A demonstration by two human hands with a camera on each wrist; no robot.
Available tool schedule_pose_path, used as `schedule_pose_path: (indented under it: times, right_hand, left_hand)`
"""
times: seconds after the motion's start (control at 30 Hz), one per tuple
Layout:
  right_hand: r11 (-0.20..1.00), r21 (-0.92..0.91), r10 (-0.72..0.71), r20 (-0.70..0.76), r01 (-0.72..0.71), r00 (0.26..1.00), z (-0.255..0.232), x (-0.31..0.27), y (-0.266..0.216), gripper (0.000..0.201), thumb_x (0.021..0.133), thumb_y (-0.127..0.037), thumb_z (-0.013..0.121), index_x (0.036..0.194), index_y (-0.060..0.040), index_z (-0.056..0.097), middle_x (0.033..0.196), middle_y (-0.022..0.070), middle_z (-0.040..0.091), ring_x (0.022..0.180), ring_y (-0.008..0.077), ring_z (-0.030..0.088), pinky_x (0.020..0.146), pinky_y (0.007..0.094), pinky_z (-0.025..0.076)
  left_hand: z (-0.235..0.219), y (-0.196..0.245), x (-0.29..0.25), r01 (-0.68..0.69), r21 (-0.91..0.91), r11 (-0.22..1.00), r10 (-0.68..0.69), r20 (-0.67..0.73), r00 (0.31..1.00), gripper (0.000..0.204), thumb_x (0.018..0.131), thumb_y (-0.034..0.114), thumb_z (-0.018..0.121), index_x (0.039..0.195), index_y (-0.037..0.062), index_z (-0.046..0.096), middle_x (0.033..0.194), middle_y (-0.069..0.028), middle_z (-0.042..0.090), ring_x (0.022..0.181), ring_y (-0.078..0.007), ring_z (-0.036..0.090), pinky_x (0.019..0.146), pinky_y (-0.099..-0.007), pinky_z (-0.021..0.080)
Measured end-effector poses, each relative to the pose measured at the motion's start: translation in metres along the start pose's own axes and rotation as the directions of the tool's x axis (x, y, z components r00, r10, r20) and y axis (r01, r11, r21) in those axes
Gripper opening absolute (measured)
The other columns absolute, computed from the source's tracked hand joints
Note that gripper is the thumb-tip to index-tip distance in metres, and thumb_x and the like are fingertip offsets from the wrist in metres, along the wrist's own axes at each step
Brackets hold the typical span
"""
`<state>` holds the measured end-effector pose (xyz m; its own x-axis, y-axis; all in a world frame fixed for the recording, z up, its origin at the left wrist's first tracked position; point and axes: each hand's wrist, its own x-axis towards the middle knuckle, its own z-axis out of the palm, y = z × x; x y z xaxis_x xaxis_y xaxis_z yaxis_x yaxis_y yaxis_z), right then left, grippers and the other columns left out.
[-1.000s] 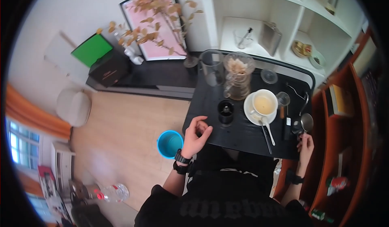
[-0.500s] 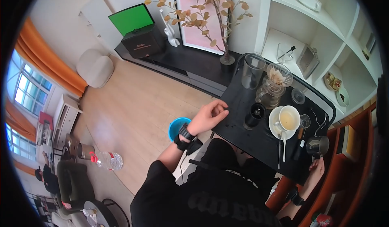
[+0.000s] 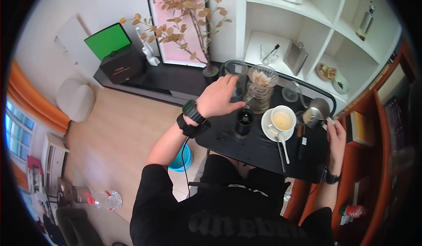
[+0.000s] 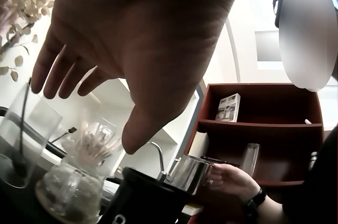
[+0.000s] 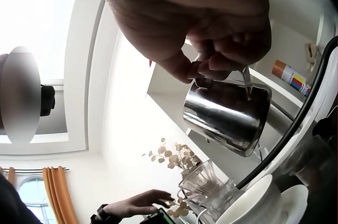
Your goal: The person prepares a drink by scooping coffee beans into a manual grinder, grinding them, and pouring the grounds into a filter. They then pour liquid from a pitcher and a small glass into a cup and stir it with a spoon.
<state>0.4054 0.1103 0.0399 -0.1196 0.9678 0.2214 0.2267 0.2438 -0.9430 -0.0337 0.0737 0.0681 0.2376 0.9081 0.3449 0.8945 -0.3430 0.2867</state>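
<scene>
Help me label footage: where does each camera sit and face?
Head: worn on the head, facing forward and down over the black table; shows left hand, right hand and black shirt.
Left wrist: on that wrist, facing past the palm toward the glass carafe and right hand.
Right wrist: on that wrist, facing past the fingers toward the white cup and left hand.
Both wrist views share the metal pitcher.

Cup on saucer, canister to its left, pitcher right, dripper on server behind
</scene>
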Motion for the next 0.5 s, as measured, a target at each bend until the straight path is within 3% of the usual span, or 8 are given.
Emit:
schedule_pose_path:
  times: [0.2, 0.23, 0.37, 0.5]
  right_hand:
    - [1.000, -0.027, 0.001, 0.129, 0.002, 0.992, 0.029, 0.030, -0.024, 0.024, 0.102, -0.024, 0.061, 0.082, -0.0097, 0.061, 0.066, -0.0112, 0.044, 0.058, -0.0008, 0.037, 0.051, 0.0200, 0.026]
    - [0.998, -0.060, 0.008, 0.148, 0.001, 0.989, 0.032, 0.034, -0.026, 0.025, 0.102, -0.024, 0.061, 0.082, -0.0090, 0.060, 0.066, -0.0111, 0.044, 0.058, -0.0009, 0.037, 0.051, 0.0202, 0.027]
    - [0.993, -0.114, 0.000, 0.187, 0.022, 0.982, 0.037, 0.047, -0.028, 0.027, 0.102, -0.024, 0.061, 0.081, -0.0067, 0.059, 0.066, -0.0108, 0.045, 0.060, -0.0007, 0.036, 0.053, 0.0210, 0.028]
    - [0.982, -0.174, -0.024, 0.242, 0.068, 0.970, 0.037, 0.066, -0.043, 0.027, 0.102, -0.024, 0.060, 0.083, -0.0047, 0.061, 0.069, -0.0090, 0.051, 0.064, 0.0000, 0.039, 0.056, 0.0213, 0.031]
  left_hand:
    - [0.023, 0.003, 0.075, -0.120, -0.099, 0.988, 0.113, -0.079, 0.990, 0.100, 0.077, 0.052, 0.081, 0.140, -0.0126, 0.037, 0.139, -0.0312, 0.047, 0.132, -0.0433, 0.045, 0.112, -0.0449, 0.039]
    - [0.032, -0.003, 0.087, -0.121, -0.165, 0.979, 0.113, -0.060, 0.992, 0.111, 0.073, 0.059, 0.082, 0.141, -0.0153, 0.035, 0.139, -0.0332, 0.046, 0.133, -0.0438, 0.043, 0.113, -0.0457, 0.037]
    - [0.054, -0.009, 0.115, -0.171, -0.161, 0.972, 0.173, -0.002, 0.985, 0.120, 0.069, 0.068, 0.079, 0.140, -0.0179, 0.036, 0.139, -0.0345, 0.046, 0.134, -0.0433, 0.044, 0.113, -0.0441, 0.037]
    - [0.060, -0.013, 0.126, -0.071, -0.249, 0.966, 0.095, 0.085, 0.992, 0.122, 0.065, 0.075, 0.076, 0.140, -0.0157, 0.042, 0.136, -0.0339, 0.050, 0.129, -0.0431, 0.050, 0.110, -0.0419, 0.042]
